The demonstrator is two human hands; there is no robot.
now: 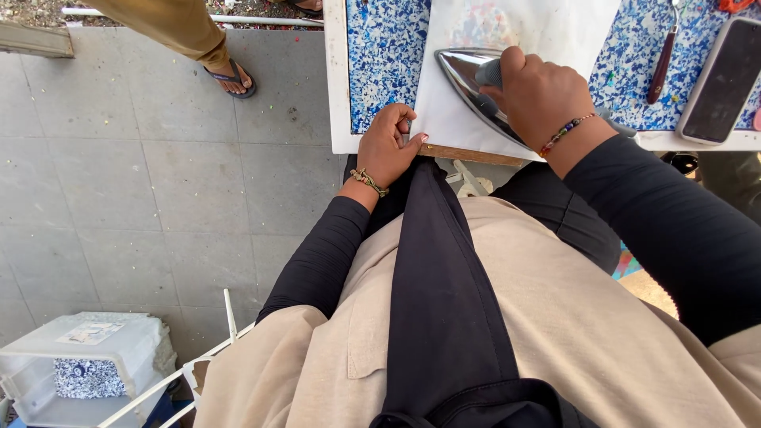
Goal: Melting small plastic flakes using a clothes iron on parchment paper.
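Note:
My right hand (541, 95) grips the handle of a shiny metal iron (469, 83) that rests on a sheet of white paper (515, 40). The paper lies over a blue-and-white speckled sheet (384, 55) on a white table (337, 95). My left hand (388, 147) pinches the paper's near left corner at the table's front edge, next to a thin wooden strip (468, 154). Both my arms wear black sleeves, with beaded bracelets at the wrists.
A dark phone (723, 79) and a tool with a reddish-brown handle (660, 67) lie at the table's right. Another person's sandalled foot (231, 78) stands on the grey tiled floor. A translucent plastic bin (83, 364) sits at lower left beside white rods.

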